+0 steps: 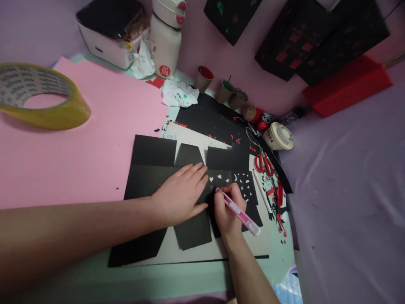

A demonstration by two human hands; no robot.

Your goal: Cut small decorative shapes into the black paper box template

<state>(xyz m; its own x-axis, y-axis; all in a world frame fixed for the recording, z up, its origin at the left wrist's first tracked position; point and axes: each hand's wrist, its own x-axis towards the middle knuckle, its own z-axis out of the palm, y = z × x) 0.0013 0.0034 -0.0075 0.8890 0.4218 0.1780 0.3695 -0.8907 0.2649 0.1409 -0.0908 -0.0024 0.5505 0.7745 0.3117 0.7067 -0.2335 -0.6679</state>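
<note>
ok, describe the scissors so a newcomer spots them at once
From the big pink sheet, go right across the black card. Just past its right edge, above the right hand gripping a pink knife, lie the scissors: two red loop handles, unlike the flat red scraps nearby.

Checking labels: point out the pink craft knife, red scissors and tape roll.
pink craft knife (238, 211): head view, mid-handle.
red scissors (264, 164): head view, where the handle loops meet.
tape roll (63, 116): head view, yellow outer wall.

Pink knife (241, 212) on flat black card (152, 169)
</note>
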